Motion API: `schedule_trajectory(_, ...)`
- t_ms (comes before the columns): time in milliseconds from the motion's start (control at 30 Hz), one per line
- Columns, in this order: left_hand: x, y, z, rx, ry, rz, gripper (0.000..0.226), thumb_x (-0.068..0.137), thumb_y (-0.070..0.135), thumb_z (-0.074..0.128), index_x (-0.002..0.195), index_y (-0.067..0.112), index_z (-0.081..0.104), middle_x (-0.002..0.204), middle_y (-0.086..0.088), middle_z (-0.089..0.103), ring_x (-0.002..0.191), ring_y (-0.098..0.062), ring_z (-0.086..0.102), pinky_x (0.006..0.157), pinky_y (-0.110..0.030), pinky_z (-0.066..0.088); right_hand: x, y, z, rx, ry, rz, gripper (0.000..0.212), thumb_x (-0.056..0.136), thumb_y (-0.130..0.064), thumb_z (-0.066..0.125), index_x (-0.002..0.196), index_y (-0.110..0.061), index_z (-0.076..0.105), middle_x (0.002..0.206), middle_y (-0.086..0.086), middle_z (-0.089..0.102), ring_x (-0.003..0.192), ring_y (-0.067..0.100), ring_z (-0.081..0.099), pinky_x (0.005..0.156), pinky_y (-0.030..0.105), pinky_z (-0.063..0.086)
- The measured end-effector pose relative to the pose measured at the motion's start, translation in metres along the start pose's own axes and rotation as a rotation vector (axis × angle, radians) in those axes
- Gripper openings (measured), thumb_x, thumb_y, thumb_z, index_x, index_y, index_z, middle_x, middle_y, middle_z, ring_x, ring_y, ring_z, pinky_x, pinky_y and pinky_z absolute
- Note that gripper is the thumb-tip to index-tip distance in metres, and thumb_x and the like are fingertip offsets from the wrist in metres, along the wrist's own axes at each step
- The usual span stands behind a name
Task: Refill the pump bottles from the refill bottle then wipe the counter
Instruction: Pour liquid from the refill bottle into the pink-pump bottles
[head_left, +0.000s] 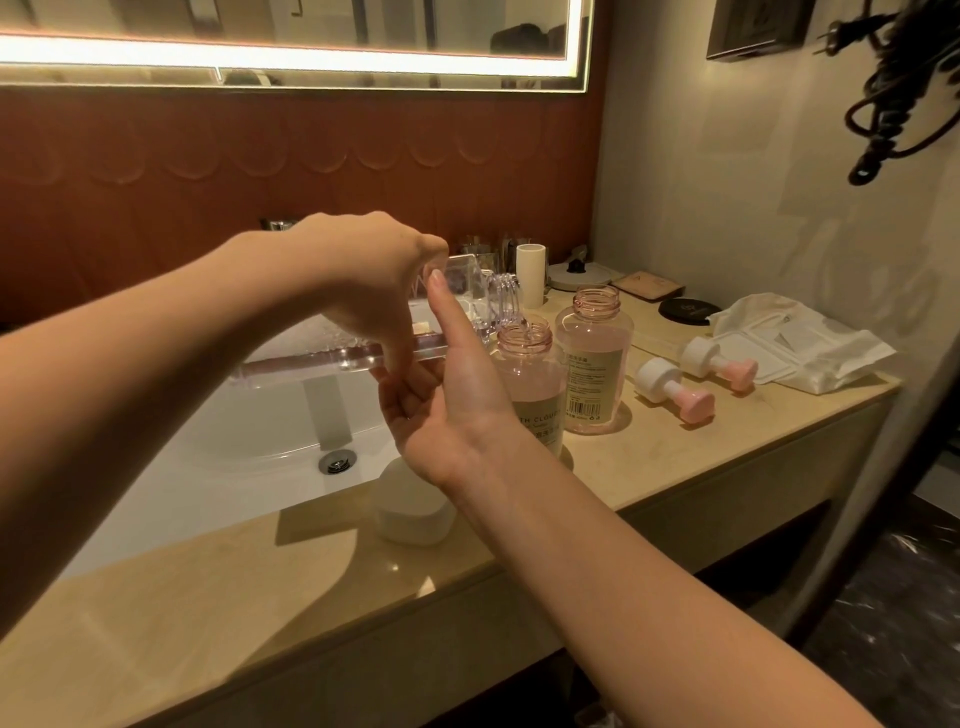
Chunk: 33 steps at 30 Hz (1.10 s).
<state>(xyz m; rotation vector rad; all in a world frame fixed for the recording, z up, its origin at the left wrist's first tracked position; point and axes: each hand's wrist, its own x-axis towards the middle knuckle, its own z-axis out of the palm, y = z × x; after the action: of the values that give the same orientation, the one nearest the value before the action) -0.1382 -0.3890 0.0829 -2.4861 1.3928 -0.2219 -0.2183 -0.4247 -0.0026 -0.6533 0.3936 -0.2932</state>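
Observation:
My left hand (374, 280) grips a clear refill bottle (311, 353) from above and holds it tilted almost flat over the sink edge. Its ribbed neck points into the open mouth of the near pink pump bottle (535, 384). My right hand (447, 379) is under the refill bottle, thumb up against its side and fingers curled beneath it. A second open pink pump bottle (595, 364) stands just behind the first. Two white-and-pink pump heads (675, 389) (722, 364) lie on the beige counter (701, 441) to the right.
A white sink (234, 426) with a drain (337, 461) lies to the left. A white cap (410, 504) sits at its front corner. A white wipes pack (800, 348) lies at the far right. Cups, a white cylinder (531, 275) and small cases stand at the back wall.

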Motion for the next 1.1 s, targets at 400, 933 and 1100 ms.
schedule_trajectory(400,-0.0011,0.0017,-0.0012,0.003,-0.002,0.000,0.101,0.055,0.044,0.087,0.139,0.023,0.035,0.121,-0.003,0.059,0.099,-0.023,0.057,0.077,-0.037,0.055,0.0006,0.0009,-0.0006,0.019,0.002,-0.001,0.045,0.076,-0.056,0.068,0.092,-0.014,0.063,0.084,0.005,0.059,0.084,0.014,0.048,0.069,0.019,0.042)
schedule_trajectory(933,-0.0018,0.0029,-0.0027,-0.005,0.001,0.001,0.094,0.057,0.043,0.086,0.135,0.023,0.038,0.108,-0.001,0.059,0.092,-0.021,0.056,0.068,-0.032,0.052,-0.0016,-0.0007,-0.0005,0.027,0.003,0.005,0.043,0.076,-0.055,0.069,0.089,-0.014,0.062,0.076,0.003,0.055,0.077,0.013,0.045,0.063,0.018,0.042)
schedule_trajectory(1100,-0.0022,0.0028,-0.0024,-0.007,0.000,0.000,0.097,0.057,0.044,0.086,0.137,0.023,0.036,0.109,0.000,0.058,0.092,-0.021,0.055,0.069,-0.032,0.052,-0.0007,-0.0007,-0.0009,0.022,0.007,0.007,0.045,0.075,-0.056,0.069,0.090,-0.014,0.062,0.080,0.004,0.056,0.083,0.014,0.046,0.070,0.019,0.042)
